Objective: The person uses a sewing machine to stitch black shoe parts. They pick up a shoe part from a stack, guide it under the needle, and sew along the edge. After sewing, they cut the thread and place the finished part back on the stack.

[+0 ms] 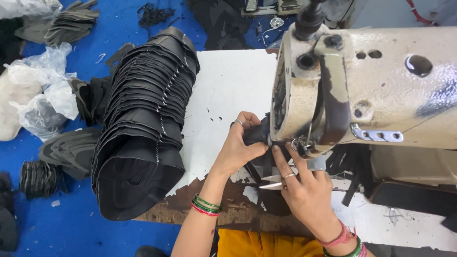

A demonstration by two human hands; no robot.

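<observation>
My left hand [238,147] pinches a small black fabric piece [254,135] and presses it against the needle area under the head of a worn cream sewing machine [381,85]. My right hand [304,190] lies just right of it, fingers spread on the black piece, with small metal scissors [271,182] tucked under the palm. Both wrists wear red and green bangles. The needle itself is hidden behind the machine head.
A tall leaning stack of sewn black pieces [143,128] lies on the left of the chipped white table [228,85]. More black cut pieces [66,24] and plastic bags [43,90] sit on the blue floor. Black scraps lie right of the machine.
</observation>
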